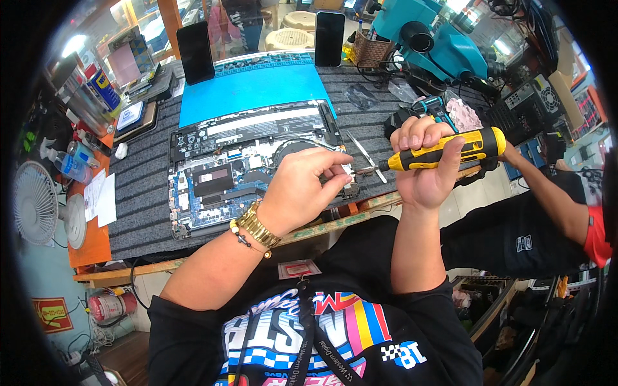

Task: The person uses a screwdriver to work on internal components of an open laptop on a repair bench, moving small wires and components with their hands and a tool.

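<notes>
While our right hand point(428, 168) grips the yellow screwdriver point(444, 151), our left hand point(302, 190) pinches at its tip; we keep it square over the opened laptop point(251, 161).

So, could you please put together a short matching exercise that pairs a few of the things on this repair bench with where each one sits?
Things:
1. yellow-and-black screwdriver
2. opened laptop with its circuit board exposed
3. bright blue rectangular work mat
4. small white desk fan

Places:
A. far left, off the grey ribbed bench mat
B. gripped in the right hand
C. beyond the laptop, toward the back of the bench
D. under the left hand, in the middle of the grey mat

Pairs: 1-B, 2-D, 3-C, 4-A
</notes>
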The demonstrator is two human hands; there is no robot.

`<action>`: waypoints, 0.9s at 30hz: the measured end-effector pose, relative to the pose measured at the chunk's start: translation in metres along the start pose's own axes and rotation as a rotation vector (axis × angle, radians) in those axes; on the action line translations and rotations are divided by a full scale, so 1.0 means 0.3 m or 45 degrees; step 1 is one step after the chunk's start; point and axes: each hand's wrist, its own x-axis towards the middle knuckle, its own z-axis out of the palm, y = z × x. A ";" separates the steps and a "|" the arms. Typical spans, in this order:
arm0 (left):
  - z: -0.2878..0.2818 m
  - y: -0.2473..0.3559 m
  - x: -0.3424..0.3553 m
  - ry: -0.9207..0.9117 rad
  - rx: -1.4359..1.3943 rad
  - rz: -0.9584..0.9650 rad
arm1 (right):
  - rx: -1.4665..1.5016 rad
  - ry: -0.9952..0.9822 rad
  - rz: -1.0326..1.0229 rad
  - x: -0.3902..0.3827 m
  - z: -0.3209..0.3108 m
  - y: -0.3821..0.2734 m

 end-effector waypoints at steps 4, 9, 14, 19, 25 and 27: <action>-0.006 -0.005 0.003 0.045 0.007 -0.014 | -0.094 0.009 -0.016 -0.010 -0.013 -0.003; -0.006 -0.005 0.003 0.071 0.066 -0.052 | -0.353 -0.022 0.014 -0.046 -0.013 -0.003; -0.005 -0.004 0.003 0.076 0.090 -0.064 | -0.565 -0.088 0.080 -0.059 -0.005 -0.005; -0.005 -0.003 0.004 0.077 0.099 -0.065 | -0.447 -0.043 0.094 -0.066 -0.002 0.008; -0.003 -0.003 0.005 0.083 0.108 -0.025 | -0.448 -0.067 0.143 -0.063 0.021 0.019; -0.003 -0.005 0.004 0.087 0.103 -0.020 | -0.443 -0.097 0.184 -0.057 0.032 0.022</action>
